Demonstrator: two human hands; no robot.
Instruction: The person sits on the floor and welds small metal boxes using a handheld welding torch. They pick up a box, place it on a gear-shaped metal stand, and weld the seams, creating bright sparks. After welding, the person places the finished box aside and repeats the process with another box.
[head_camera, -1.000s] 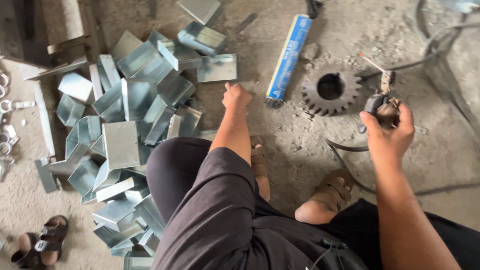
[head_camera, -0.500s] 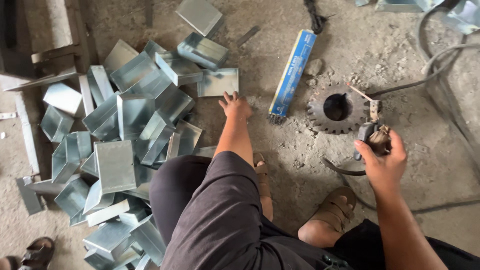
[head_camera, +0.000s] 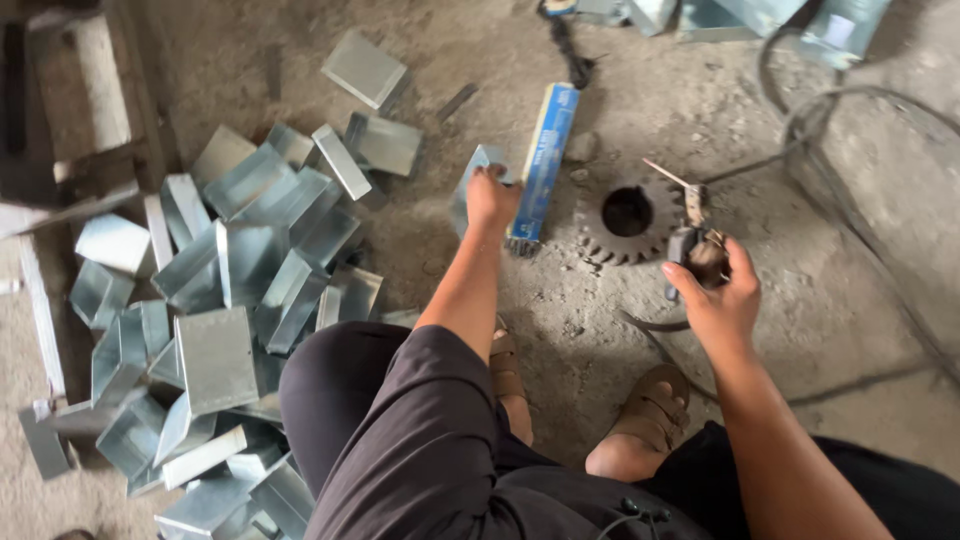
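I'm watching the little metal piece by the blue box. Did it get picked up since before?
Yes. The left hand now lifts the metal piece on edge beside the blue box; earlier it lay flat, farther from the box.

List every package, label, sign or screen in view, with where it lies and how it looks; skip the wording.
Long blue box: a narrow, flat rectangular package lying on the concrete floor, between the left hand and the dark gear wheel; blue with pale printed patches, its near end frayed.
No signs or screens show.
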